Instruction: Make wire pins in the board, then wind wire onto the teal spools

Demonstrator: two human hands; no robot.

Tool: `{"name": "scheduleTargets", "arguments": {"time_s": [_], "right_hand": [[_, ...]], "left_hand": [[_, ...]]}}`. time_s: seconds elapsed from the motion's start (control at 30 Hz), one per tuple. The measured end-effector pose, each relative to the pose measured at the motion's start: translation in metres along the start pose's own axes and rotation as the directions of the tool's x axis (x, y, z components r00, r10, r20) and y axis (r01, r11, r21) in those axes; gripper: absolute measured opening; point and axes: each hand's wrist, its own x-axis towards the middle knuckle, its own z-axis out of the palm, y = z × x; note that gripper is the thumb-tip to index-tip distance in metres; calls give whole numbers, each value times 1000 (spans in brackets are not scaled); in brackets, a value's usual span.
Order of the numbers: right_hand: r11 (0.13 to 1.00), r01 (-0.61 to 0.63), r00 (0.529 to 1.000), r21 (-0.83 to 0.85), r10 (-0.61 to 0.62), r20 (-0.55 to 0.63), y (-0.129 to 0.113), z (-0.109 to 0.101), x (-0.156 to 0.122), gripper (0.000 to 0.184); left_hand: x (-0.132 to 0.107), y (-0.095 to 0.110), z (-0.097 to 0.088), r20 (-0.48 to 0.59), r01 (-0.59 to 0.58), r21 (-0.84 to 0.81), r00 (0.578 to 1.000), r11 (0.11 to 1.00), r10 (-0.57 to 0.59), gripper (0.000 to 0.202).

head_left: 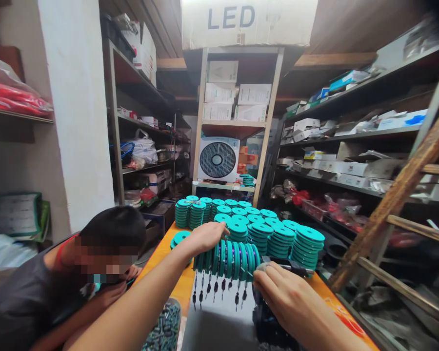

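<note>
A row of teal spools (229, 258) sits side by side on a horizontal spindle in front of me, wound with dark and purple line. Short lines with small dark weights (215, 288) dangle beneath it. My left hand (209, 236) reaches over the row's far left side, its fingers curled and partly hidden. At the right end, my right hand (280, 287) is closed beside the last spool, thumb and fingers pressed together; whatever they pinch is too small to make out. Behind the right hand runs a metal shaft with a black part (283, 263).
Stacks of teal spools (309, 234) cover the back of the orange table (186, 282). A tray of small dark parts (168, 324) stands front left. Another person (109, 234) leans over at the left. A wooden ladder (384, 214), loaded shelves and a box fan (217, 160) surround the table.
</note>
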Motion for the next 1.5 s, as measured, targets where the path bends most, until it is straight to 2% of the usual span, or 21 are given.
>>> {"name": "scheduleTargets", "arguments": {"time_s": [0.1,0.2,0.27,0.33,0.43,0.53,0.6,0.7,0.77,0.9,1.0,1.07,1.13,1.2,1.23,1.3,1.37,1.4,1.5], "right_hand": [[979,-111,994,173,106,41,-7,-10,0,20],[928,-211,974,306,227,-19,-7,-14,7,18],[915,-244,960,321,274,-51,-3,-9,17,27],[904,-288,954,316,299,13,3,2,29,38],[873,-349,936,340,310,165,11,19,48,44],[852,-390,917,349,323,235,19,28,63,47],[836,-426,897,346,340,282,24,28,70,52],[810,-474,865,344,358,351,33,28,76,60],[799,-485,855,355,349,384,40,29,80,61],[776,-492,844,394,314,435,51,35,88,50],[744,-514,836,427,323,443,56,36,93,40],[715,-532,840,453,381,386,54,30,91,38],[690,-542,839,480,481,255,48,16,82,38],[673,-540,813,504,573,105,38,-4,63,37],[667,-536,799,518,599,56,32,-15,48,35],[646,-537,785,543,618,40,20,-33,13,26],[578,-575,777,580,608,165,7,-39,-28,18],[563,-620,762,546,598,249,2,-37,-48,16],[545,-734,679,405,585,445,-14,-12,-102,16]], "left_hand": [[-7,-6,-7,39,-19,-229,999,973,28,63],[-15,-13,-15,102,-32,-381,992,924,76,62],[-16,-17,-19,128,-41,-439,986,898,107,61],[-13,-21,-20,153,-38,-468,981,883,123,61],[-6,-31,-20,197,1,-456,975,890,100,65],[-2,-41,-19,172,7,-386,983,922,64,68],[-4,-42,-20,70,-55,-322,994,945,82,69],[-17,-30,-22,-126,-200,-159,975,967,181,58],[-30,-17,-21,-180,-289,-7,942,957,283,45],[-48,2,-9,-68,-409,291,893,865,445,33],[-47,3,2,3,-426,443,881,789,474,36],[-44,0,7,14,-405,504,887,763,461,38],[-40,-4,9,21,-384,544,895,746,445,39],[-38,-5,10,18,-362,572,903,736,430,41],[-37,-6,10,13,-350,582,906,734,422,40],[-36,-5,10,-1,-326,594,914,735,406,39],[-33,-5,9,-12,-295,606,925,739,379,39],[-32,-5,8,-13,-275,613,934,741,358,39],[-27,-4,6,-12,-226,614,955,757,295,38]]}}
